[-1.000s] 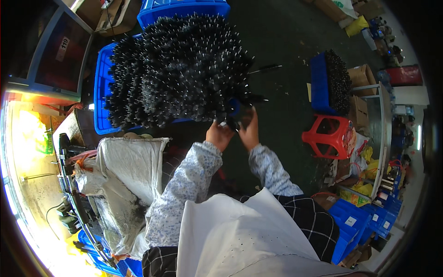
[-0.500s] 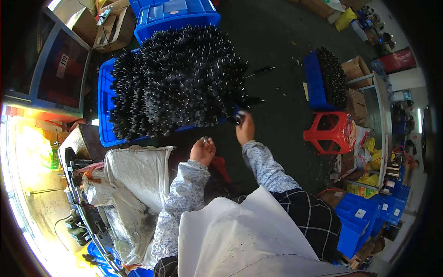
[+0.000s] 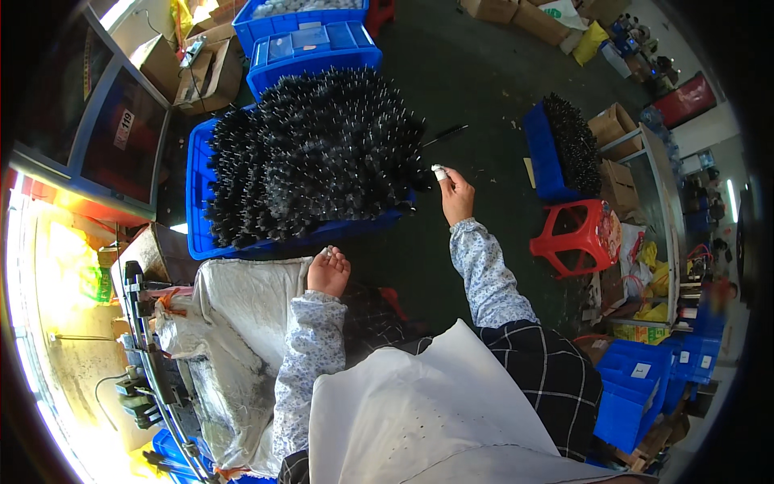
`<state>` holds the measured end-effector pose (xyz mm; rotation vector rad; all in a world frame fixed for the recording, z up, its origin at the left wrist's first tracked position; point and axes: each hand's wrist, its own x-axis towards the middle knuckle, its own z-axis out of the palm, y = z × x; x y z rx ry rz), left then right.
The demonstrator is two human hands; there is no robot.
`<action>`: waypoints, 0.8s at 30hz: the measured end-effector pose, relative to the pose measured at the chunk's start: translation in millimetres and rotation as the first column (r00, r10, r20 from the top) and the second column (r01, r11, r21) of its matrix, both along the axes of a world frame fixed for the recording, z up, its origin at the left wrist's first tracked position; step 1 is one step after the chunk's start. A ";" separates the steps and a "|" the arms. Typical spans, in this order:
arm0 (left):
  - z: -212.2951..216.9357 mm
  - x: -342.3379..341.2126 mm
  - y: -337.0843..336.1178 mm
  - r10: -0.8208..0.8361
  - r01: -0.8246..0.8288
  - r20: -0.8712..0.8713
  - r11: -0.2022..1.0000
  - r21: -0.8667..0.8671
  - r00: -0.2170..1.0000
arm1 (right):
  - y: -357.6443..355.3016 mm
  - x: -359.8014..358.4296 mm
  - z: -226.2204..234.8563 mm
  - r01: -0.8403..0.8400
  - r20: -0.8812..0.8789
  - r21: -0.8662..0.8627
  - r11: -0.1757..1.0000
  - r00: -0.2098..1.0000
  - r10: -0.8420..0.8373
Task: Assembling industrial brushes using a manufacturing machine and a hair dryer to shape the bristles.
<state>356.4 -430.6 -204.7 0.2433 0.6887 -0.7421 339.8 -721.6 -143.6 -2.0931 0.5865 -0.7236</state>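
The left hand (image 3: 329,273) has dropped back from the black spiky pile (image 3: 318,157) onto the grey sack (image 3: 250,302), fingers curled, holding nothing. The right hand (image 3: 453,194), fingertip taped, hovers open just beside the pile's blue crate (image 3: 197,185).

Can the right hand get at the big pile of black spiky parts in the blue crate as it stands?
Probably yes. The right hand is raised beside the pile of black spiky parts heaped in the blue crate, fingertips by its near corner, with nothing between them.
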 end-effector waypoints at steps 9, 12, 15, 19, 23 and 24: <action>12.5 -15.1 5.2 -0.041 0.044 0.095 0.998 -0.034 0.995 | -21.9 -17.7 77.0 0.096 0.303 -0.203 0.974 0.952 -0.030; 15.3 -14.5 7.7 -0.063 0.066 0.107 0.998 -0.024 0.992 | -15.3 -39.0 160.2 0.107 0.501 0.017 0.994 0.860 -0.101; 14.7 -19.0 11.4 -0.041 0.040 0.092 0.999 0.018 0.995 | -0.7 -47.7 191.7 0.074 0.564 0.022 0.997 0.823 -0.073; 15.5 -22.6 12.4 -0.050 0.048 0.077 0.999 0.020 0.996 | 27.0 -15.2 157.6 -0.142 0.478 -0.033 0.989 0.867 0.140; 22.1 -21.9 8.6 -0.076 0.073 0.051 0.996 0.058 0.996 | 31.0 15.5 92.1 -0.318 0.071 -0.525 0.789 0.908 0.413; 20.5 -19.5 11.5 -0.061 0.059 0.044 0.997 0.045 0.997 | 32.2 16.5 68.1 -0.306 -0.069 -0.628 0.716 0.938 0.340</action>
